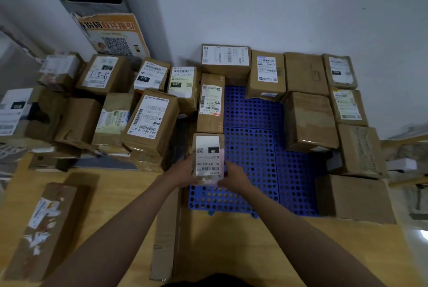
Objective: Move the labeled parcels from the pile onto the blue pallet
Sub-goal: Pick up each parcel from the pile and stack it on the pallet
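Both hands (208,176) grip parcel (209,156) lengthwise away.

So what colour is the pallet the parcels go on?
Blue, with a grid of round holes, seen in the head view: pallet.

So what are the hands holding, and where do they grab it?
A small labeled parcel. The left hand and right hand grip its near end, one on each side.

"15H" on held parcel (208,154)
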Demonstrator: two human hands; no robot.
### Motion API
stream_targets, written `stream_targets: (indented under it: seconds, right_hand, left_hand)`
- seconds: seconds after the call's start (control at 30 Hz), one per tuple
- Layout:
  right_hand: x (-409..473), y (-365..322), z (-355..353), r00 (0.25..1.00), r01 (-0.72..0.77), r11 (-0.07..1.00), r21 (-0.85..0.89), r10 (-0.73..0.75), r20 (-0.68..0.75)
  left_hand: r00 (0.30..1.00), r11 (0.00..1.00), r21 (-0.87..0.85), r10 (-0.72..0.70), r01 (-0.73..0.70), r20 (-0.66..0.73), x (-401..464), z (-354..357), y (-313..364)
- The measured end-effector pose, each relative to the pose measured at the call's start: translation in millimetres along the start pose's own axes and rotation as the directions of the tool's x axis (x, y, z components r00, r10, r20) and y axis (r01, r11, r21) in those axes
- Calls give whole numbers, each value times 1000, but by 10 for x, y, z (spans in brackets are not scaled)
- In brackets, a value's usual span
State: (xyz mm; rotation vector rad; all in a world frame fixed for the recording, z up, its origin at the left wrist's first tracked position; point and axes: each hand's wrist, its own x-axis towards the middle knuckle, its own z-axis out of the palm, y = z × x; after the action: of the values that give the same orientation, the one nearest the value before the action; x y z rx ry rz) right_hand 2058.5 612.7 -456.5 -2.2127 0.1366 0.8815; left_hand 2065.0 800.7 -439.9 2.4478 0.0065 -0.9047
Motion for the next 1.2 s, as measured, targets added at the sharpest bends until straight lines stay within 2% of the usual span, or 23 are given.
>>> stream_targets:
  seconds: [0.17, 0.5, 0.67, 0.93, 1.1, 1.2]
  right_hand:
    - [-129, -29, 30, 998, -7, 999, -41, 4, -56]
    - [-528, -45, -97, 997, -50, 971, -233, 36, -63]
    - [-731, -108, -64, 998, -50, 921, -386, 31, -57]
    - [-956, -407, 201, 995, 100, 828, -552, -74, 69]
    - [-1028, -642, 330, 978, 207, 754, -624, -166, 123]
    - [-1024, -802, 357, 968, 252, 751, -610, -197, 158]
  left_hand:
    - [998, 993, 102, -54, 57, -28, -78, -18, 39]
    - [995, 968, 236, -66, 83, -79, -340, -79, 98]
    - [995, 973, 219, -61, 76, -76, -543, -94, 26]
    - [998, 963, 268, -19, 34, -60, -918, -85, -285]
    - [994, 961, 252, -98, 110, -57, -1130, -144, -499]
    - [985, 962, 221, -145, 162, -93, -1280, -181, -596]
